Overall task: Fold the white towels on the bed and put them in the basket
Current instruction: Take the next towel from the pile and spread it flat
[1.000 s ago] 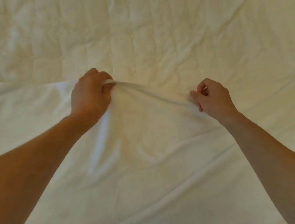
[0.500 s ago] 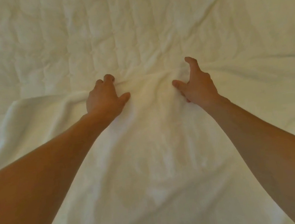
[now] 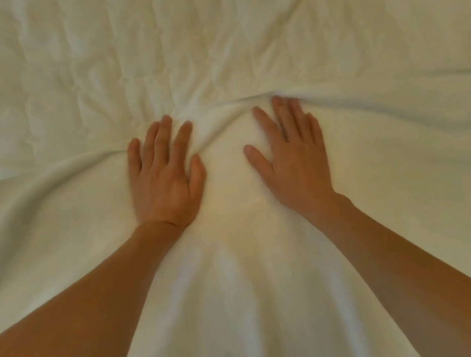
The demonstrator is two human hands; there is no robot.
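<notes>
A white towel (image 3: 238, 266) lies spread over the near part of the bed, its far edge running across the view just beyond my fingertips. My left hand (image 3: 163, 174) rests flat on the towel, palm down, fingers apart. My right hand (image 3: 290, 154) lies flat beside it, a short gap between the thumbs, fingertips at the towel's far edge. Neither hand holds any cloth. The towel bunches into small folds between and ahead of the two hands. No basket is in view.
The quilted white bedcover (image 3: 154, 46) fills the far half of the view, wrinkled near the towel's edge. Towel and cover are nearly the same colour, so the border is faint on the left.
Both hands let go of the pinched towel edge, moved away from me and closer together, and now lie open and flat on the towel.
</notes>
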